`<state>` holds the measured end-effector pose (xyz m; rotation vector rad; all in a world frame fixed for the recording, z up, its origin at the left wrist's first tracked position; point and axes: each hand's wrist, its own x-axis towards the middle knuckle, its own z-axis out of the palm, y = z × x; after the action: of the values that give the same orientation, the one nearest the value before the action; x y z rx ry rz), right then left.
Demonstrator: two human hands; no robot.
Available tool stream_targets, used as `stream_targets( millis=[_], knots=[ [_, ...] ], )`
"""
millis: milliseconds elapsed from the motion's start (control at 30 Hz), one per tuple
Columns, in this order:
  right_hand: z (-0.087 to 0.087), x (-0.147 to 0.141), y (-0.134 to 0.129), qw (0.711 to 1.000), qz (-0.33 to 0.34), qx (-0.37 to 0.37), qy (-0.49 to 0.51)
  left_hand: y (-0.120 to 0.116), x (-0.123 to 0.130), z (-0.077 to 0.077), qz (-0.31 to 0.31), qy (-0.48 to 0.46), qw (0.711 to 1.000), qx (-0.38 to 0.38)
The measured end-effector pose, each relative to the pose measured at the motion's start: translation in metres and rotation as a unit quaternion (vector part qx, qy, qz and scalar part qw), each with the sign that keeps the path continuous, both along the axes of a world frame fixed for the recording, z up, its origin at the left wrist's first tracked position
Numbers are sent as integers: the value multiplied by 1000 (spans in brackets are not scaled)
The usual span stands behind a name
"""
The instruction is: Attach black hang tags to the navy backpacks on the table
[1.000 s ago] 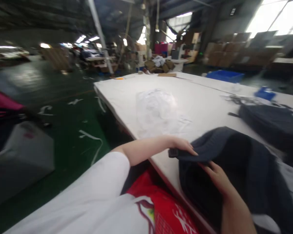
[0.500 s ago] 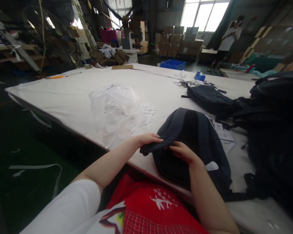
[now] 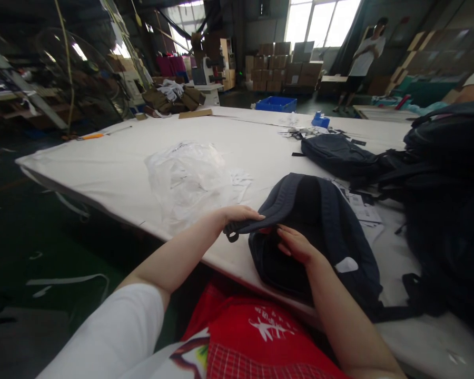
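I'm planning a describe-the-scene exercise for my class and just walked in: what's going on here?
A person in a red apron handles a dark backpack on a white table. The left hand pinches a shoulder strap; the right hand is at or just below its underside. Crumpled clear plastic lies to the left, more dark bags to the right, and another person stands in the background.

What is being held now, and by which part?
A dark navy fabric backpack: the left grip holds one padded navy shoulder strap near its end. The right grip is at the strap's near edge; whether it holds cannot be told.
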<state>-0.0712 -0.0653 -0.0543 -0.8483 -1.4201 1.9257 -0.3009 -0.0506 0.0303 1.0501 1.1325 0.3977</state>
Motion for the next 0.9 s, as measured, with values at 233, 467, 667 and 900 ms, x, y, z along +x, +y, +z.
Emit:
stream_targets(
  millis=[233,467,667,900],
  knots=[
    [-5,-12,7,963,-110,210,-128,2,0,7,6,-5,1000,-11],
    [-8,-18,6,986,-165,33,21,13,-18,44,62,-34,996,54],
    [0,-27,1,970,-103,-126,179,14,-16,93,-5,-73,997,21],
    [5,-36,-5,990,-37,-54,126,16,21,117,70,-275,945,161]
  ],
)
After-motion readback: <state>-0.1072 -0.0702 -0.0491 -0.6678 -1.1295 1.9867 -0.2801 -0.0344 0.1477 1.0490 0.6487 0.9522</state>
